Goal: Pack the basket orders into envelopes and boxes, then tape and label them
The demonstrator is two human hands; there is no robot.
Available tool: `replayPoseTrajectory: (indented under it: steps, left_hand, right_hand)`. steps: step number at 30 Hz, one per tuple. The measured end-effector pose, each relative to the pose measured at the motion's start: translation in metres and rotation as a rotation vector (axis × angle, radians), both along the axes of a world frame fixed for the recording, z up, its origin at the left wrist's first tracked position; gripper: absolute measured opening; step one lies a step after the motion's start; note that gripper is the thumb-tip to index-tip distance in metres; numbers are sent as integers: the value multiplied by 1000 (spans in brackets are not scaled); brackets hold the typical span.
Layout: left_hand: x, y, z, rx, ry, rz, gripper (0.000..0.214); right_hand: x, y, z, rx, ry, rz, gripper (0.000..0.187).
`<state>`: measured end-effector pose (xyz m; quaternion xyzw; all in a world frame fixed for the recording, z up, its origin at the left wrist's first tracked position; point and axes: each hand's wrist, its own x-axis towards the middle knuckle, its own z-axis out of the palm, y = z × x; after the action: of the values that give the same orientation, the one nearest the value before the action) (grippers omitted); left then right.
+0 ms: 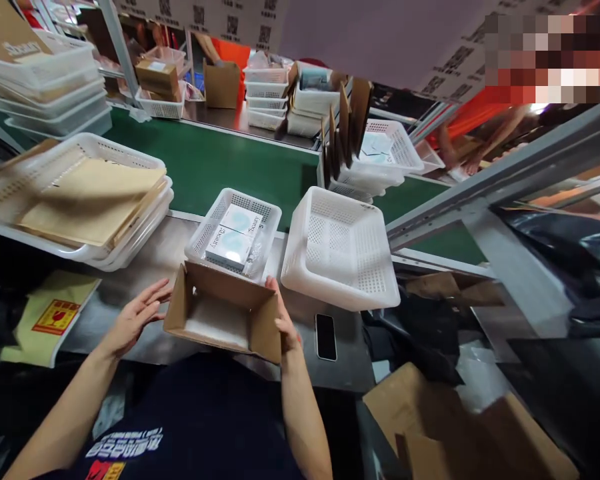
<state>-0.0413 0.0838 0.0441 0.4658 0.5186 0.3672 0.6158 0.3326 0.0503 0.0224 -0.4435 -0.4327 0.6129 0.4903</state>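
An open-topped cardboard box (225,293) is in front of me, tilted so that its inside faces me. White material (215,320) lies at its bottom. My left hand (139,317) is at the box's left side, fingers stretched out, with the fingertips at the wall. Against the right side my right hand (285,319) is closed on the box wall. Just beyond the box, a white perforated basket (193,240) holds several small white boxes (234,233) with pale blue circles, and some clear plastic.
An empty stack of white baskets (340,287) stands right, with a phone (326,337) below it. Brown envelopes (90,200) fill trays at left. A green conveyor (220,157) runs behind. A metal frame (430,210) and loose cardboard (460,427) are at right.
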Motion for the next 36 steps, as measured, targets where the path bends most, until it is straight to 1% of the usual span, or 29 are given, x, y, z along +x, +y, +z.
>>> replayPoseTrajectory:
  steps: [1,3,5,6,7,9,11,13,15,17,18,19,20,22,23,24,25,26,27,28,29,30,31,32,33,34,35,36]
  left_hand:
    - [2,2,-9,29,36,-15,91]
    - [10,6,-26,80,59,-97,106]
    - [18,9,-39,67,82,-172,114]
    - [21,10,-44,58,117,-184,114]
    - [23,12,-47,68,166,-172,113]
    - [25,15,-51,153,253,-115,116]
    - [24,18,-53,260,262,-78,123]
    - [23,18,-52,296,220,-61,126]
    - [25,16,-52,282,164,-43,115]
    - [28,12,-51,279,118,1,99]
    - [30,9,-51,291,105,36,91]
    - [32,5,-52,308,105,75,83]
    - [33,2,-53,329,121,118,73]
    - [32,-5,-57,399,199,221,44]
    - [31,-8,-59,448,250,275,28]
    - [27,-11,-61,505,300,318,17]
    - [22,-12,-62,569,347,329,18]
    - [15,-12,-62,639,392,294,23]
    - [6,-11,-59,717,438,210,27]
    - [-4,-10,-55,788,491,81,30]
    - [-15,-8,-48,843,554,-84,33]
    - [-25,-5,-39,874,624,-264,38]
    - [-35,-2,-30,880,693,-432,45]
    - [-43,0,-20,864,749,-575,55]
    - [-49,3,-11,832,787,-688,71]
    - [-54,5,-4,800,803,-765,88]
    - [-56,7,-1,779,794,-803,103]
    - [-56,9,0,763,769,-803,109]
  right_hand:
    - [3,6,-4,-11,48,0,120]
    - [7,15,-11,-23,111,69,119]
    - [10,18,-14,-59,86,138,126]
    - [10,18,-15,-84,58,159,130]
    - [10,17,-15,-105,28,166,134]
    - [7,11,-14,-136,-42,154,140]
    - [-2,5,-15,-144,-127,135,141]
    - [-16,-1,-17,-125,-272,51,138]
    - [-35,-4,-21,-78,-464,-117,139]
    - [-51,-5,-25,-7,-586,-278,139]
    - [-57,-5,-27,39,-590,-326,132]
    - [-60,-5,-29,95,-560,-358,118]
    - [-61,-5,-31,162,-516,-388,96]
    - [-56,-7,-39,327,-452,-484,41]
    - [-52,-8,-42,412,-447,-541,25]
    - [-45,-11,-45,492,-465,-582,25]
    - [-37,-13,-47,567,-509,-579,31]
    - [-28,-17,-46,637,-581,-518,35]
    - [-19,-21,-43,694,-680,-400,41]
    - [-8,-25,-37,730,-799,-238,48]
    - [1,-31,-29,741,-921,-55,57]
    - [10,-37,-20,725,-1029,124,65]
    - [18,-43,-11,686,-1107,273,73]
    - [22,-49,-2,639,-1148,383,83]
    - [25,-55,4,593,-1155,453,96]
    - [24,-59,8,555,-1135,483,109]
    - [21,-62,9,523,-1098,470,117]
    - [15,-64,7,489,-1055,414,113]
